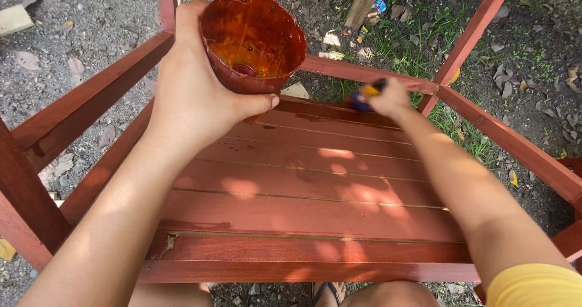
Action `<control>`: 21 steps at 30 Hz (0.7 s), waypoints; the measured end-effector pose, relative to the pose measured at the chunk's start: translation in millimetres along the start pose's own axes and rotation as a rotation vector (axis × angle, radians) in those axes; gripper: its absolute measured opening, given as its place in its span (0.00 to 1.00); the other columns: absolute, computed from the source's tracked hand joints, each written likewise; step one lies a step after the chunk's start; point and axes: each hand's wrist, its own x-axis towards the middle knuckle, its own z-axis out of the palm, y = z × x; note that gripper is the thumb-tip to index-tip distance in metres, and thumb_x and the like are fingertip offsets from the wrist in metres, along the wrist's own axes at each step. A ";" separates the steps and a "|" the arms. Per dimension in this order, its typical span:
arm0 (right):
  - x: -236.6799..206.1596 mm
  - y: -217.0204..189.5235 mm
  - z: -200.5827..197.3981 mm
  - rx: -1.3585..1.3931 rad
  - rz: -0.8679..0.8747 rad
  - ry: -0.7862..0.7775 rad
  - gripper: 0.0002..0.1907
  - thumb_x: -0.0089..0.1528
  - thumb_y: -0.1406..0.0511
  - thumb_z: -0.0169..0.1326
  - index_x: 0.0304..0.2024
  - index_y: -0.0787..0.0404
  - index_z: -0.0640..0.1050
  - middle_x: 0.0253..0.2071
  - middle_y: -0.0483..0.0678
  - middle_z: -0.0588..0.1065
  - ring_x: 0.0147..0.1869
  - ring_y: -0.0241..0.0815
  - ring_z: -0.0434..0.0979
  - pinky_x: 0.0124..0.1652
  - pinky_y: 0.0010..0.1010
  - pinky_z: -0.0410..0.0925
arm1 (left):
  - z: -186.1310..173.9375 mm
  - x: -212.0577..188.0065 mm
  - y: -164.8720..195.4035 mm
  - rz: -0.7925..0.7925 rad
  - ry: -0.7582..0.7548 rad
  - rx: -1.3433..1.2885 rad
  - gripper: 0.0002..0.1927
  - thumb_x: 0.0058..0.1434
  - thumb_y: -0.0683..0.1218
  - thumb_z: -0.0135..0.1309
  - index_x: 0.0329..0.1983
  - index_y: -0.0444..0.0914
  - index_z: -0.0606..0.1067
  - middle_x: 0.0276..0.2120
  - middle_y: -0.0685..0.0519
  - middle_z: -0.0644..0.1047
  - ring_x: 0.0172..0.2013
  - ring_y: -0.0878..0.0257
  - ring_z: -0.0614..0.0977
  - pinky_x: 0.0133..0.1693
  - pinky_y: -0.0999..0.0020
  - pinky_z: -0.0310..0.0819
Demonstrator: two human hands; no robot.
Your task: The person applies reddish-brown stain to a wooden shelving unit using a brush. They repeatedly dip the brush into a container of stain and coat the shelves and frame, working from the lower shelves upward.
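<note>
We see our left hand (194,95) wrapped around a cut-off container (253,40) stained red-orange inside, fingers closed behind it and the thumb pressed across its lower front wall. The container is held up in the air, tilted a little so its open mouth faces us, with a darker pool of stain at its bottom. Below this hand and towards us lies the slatted seat (303,192) of a red-brown wooden chair, its boards running crosswise with thin gaps between them.

Our right hand (388,98) is clenched on a brush handle (367,95), yellow with a dark blue part showing beyond the fingers. We cannot see the bristles; the handle end sits just at the far edge of the seat, against the back rail (364,73) that runs behind both hands. The brush lies to the right of the container, near it but not touching.

To the outer side of our left hand a sloping armrest rail (91,95) comes down towards us, and a matching rail (515,143) passes the outer side of our right forearm. The wood by the right hand looks darker and wetter than the paler slats nearer us. Beyond the hands there is grey gravel (91,28) with dry leaves, and grass (424,34) past the right hand.
</note>
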 end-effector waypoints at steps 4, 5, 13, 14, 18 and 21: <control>7.5 -22.1 7.5 0.287 -0.089 -0.144 0.16 0.54 0.62 0.69 0.45 0.47 0.86 0.42 0.43 0.84 0.39 0.41 0.81 0.42 0.32 0.74 | 7.8 4.0 -1.7 0.007 -0.004 0.005 0.55 0.42 0.49 0.82 0.65 0.36 0.58 0.56 0.41 0.78 0.58 0.46 0.81 0.58 0.57 0.76; 9.8 -11.7 2.5 0.242 -0.058 -0.162 0.16 0.55 0.63 0.69 0.46 0.46 0.86 0.41 0.44 0.84 0.40 0.42 0.81 0.42 0.33 0.73 | 7.5 4.1 -2.0 0.004 -0.009 0.010 0.55 0.42 0.49 0.82 0.65 0.36 0.58 0.56 0.41 0.78 0.58 0.46 0.81 0.58 0.57 0.76; 11.8 79.5 -46.7 -0.397 -0.011 -0.004 0.23 0.52 0.49 0.69 0.44 0.52 0.87 0.42 0.53 0.83 0.47 0.52 0.84 0.48 0.44 0.75 | -20.5 -5.8 2.9 -0.018 -0.015 0.044 0.54 0.42 0.49 0.82 0.64 0.35 0.58 0.55 0.40 0.78 0.57 0.46 0.81 0.57 0.56 0.76; 12.5 70.2 -42.8 -0.387 -0.036 -0.022 0.23 0.52 0.48 0.69 0.45 0.51 0.86 0.42 0.53 0.83 0.47 0.52 0.84 0.48 0.44 0.75 | -26.2 -6.8 3.2 0.006 0.000 0.028 0.53 0.43 0.49 0.81 0.63 0.35 0.58 0.54 0.40 0.78 0.57 0.46 0.81 0.56 0.57 0.76; 15.2 -24.0 -9.3 -0.259 -0.206 -0.063 0.27 0.50 0.49 0.71 0.47 0.52 0.83 0.43 0.53 0.81 0.46 0.53 0.82 0.46 0.44 0.74 | -39.2 -9.3 1.2 0.089 0.045 -0.004 0.48 0.46 0.46 0.79 0.61 0.34 0.58 0.54 0.40 0.78 0.57 0.46 0.81 0.56 0.57 0.77; 8.5 -124.0 23.5 0.013 -0.303 -0.085 0.25 0.49 0.54 0.75 0.45 0.55 0.83 0.43 0.50 0.82 0.46 0.46 0.82 0.50 0.39 0.73 | -41.5 -12.7 -4.1 0.020 0.096 0.066 0.50 0.44 0.46 0.80 0.61 0.33 0.58 0.54 0.40 0.78 0.56 0.45 0.81 0.55 0.56 0.76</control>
